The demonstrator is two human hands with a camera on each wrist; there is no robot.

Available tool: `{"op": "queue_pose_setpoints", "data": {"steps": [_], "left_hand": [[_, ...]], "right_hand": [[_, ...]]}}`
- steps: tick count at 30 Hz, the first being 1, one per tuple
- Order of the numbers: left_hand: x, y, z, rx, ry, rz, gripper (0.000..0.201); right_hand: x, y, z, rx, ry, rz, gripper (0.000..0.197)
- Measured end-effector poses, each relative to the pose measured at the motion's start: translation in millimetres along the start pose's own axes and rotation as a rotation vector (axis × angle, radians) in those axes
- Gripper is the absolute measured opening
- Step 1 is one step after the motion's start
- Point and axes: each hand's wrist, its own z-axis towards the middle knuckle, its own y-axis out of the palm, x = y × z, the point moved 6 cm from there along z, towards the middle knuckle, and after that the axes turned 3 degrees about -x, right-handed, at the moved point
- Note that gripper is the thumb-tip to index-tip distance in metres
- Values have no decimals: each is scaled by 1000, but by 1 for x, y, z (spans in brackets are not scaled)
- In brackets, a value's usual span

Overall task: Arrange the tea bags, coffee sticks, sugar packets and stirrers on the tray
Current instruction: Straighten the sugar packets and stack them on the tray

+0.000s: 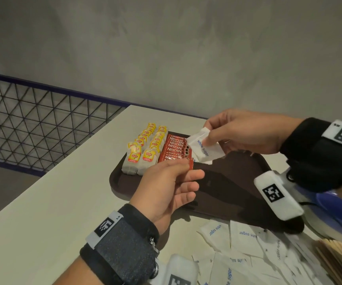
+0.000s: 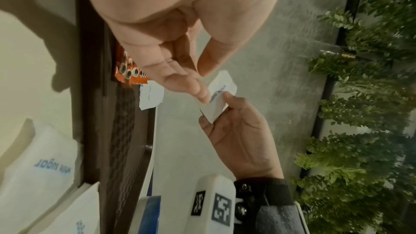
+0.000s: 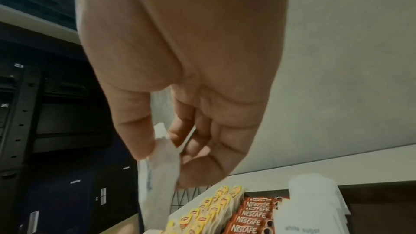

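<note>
A white sugar packet is pinched between thumb and fingers of the right hand, above the tray. The left hand is held just beside it, fingers loosely curled, nothing gripped. On the tray, tea bags and coffee sticks are laid in rows, with a few sugar packets begun beside them. More loose packets and wooden stirrers are left on the surface. The sugar step is judged underway; the held packet would be set against the sticks, edges aligned.
</note>
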Motion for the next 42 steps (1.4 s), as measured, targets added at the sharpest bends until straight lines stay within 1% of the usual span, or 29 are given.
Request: {"op": "queue_pose_setpoints", "data": {"steps": [2,3,4,7,8,9,13,17,18,21,22,24,26,28,29,33,36,38,40,42], "left_hand": [[-1,-2,2,18,-4,26,13],[-2,-2,2,19,-7,45,15],[-3,-2,3,17,-13,62,19],[-5,2,1,2,-23,84,23],[-4,2,1,-2,-18,90,23],[-4,3,1,-4,-10,96,24],[1,3,-1,-4,15,98,35],[4,1,-1,22,84,161,26],[5,0,-1,34,101,177,24],[6,0,-1,50,120,178,23],[7,0,-1,55,116,160,23],[8,-2,-2,69,101,120,25],[9,-3,-2,68,78,88,34],[8,-3,-2,78,53,48,44],[7,-3,-2,90,40,25,45],[7,-6,-4,128,10,-39,32],[7,-8,-3,149,2,-51,31],[6,-8,-4,154,2,-55,33],[6,-7,-4,153,1,-55,33],[6,-8,-3,155,1,-60,32]], "right_hand": [[0,-2,5,5,25,-5,24],[0,-2,7,9,30,4,20],[0,-1,8,5,27,22,20],[-1,7,10,-47,-23,73,36],[-1,9,10,-59,-43,75,38],[-1,11,10,-63,-62,70,37],[-3,11,6,-30,-119,41,17],[-1,9,0,-29,-108,12,14],[0,8,-1,-34,-109,11,15],[-1,6,-6,-88,-135,50,32],[-1,6,-7,-110,-143,54,35],[-2,6,-9,-110,-144,25,32],[0,3,-8,-57,-114,-12,18],[4,-1,-6,-1,-64,-52,23],[5,-2,-4,17,-36,-62,24],[13,-8,1,32,35,-49,21],[20,-12,7,45,79,-91,23],[29,-18,17,81,126,-169,20],[44,-28,34,147,195,-311,17],[61,-33,54,170,266,-435,15]]}}
